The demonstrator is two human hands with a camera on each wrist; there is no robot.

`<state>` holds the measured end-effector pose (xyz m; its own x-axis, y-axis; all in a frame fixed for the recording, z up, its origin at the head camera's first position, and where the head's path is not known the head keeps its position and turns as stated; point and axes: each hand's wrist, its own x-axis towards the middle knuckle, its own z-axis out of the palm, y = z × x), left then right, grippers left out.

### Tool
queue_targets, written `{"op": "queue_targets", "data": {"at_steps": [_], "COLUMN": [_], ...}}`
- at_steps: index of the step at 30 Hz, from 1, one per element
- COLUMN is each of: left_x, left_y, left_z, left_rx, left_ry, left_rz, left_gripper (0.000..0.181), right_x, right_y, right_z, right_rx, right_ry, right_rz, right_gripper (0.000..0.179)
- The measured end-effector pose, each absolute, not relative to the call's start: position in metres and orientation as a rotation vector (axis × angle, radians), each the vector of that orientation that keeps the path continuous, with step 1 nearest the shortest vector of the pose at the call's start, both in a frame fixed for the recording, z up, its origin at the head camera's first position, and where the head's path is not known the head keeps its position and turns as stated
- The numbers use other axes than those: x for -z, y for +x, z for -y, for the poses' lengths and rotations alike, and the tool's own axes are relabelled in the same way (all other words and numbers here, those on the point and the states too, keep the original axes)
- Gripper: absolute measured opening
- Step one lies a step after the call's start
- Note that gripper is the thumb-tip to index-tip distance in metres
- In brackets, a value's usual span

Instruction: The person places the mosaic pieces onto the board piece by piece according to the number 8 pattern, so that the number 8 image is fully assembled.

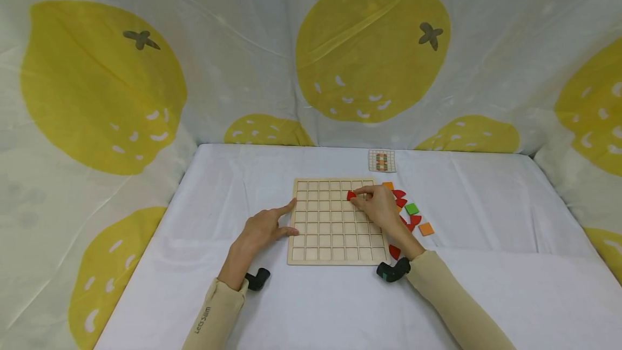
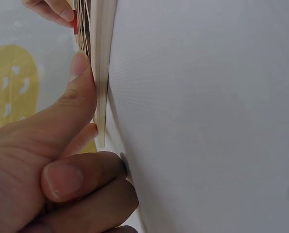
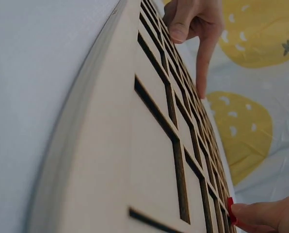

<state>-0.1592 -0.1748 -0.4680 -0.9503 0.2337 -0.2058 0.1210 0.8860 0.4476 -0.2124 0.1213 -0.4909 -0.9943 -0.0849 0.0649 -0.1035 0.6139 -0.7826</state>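
Observation:
A square wooden grid board lies flat on the white cloth. My left hand is at the board's left edge, thumb and index finger spread and touching it; the other fingers are curled in the left wrist view. Over the board's upper right cells, my right hand pinches a small red quarter-round tile between thumb and fingertips. In the right wrist view the red tile stands tilted, right at the grid. The board's right edge is partly hidden by the right hand.
Right of the board lie several loose red tiles, orange square tiles and a green square tile. Behind them is a small pattern card. A lemon-print cloth hangs along the back. Black wrist devices sit by both cuffs.

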Motion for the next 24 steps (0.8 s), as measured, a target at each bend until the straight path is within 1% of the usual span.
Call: {"op": "queue_targets", "data": {"at_steps": [9, 16, 24], "left_x": [0.4685, 0.4690, 0.4682], "left_y": [-0.1600, -0.1607, -0.1603], "left_z": [0.1755, 0.1765, 0.1755], "left_rx": [-0.672, -0.687, -0.685], "left_ry": [0.278, 0.269, 0.252], "left_rz": [-2.788, -2.782, -2.773], "left_gripper": [0.088, 0.089, 0.089], "right_x": [0.4935, 0.4954, 0.4936], "right_y": [-0.2171, -0.2194, -0.2212], "right_z": [-0.1139, -0.1141, -0.1184], "right_rx": [-1.405, -1.452, -1.498], "right_ry": [0.155, 0.217, 0.190], "right_rz": [2.771, 2.786, 2.821], "right_gripper": [0.023, 0.020, 0.021]}}
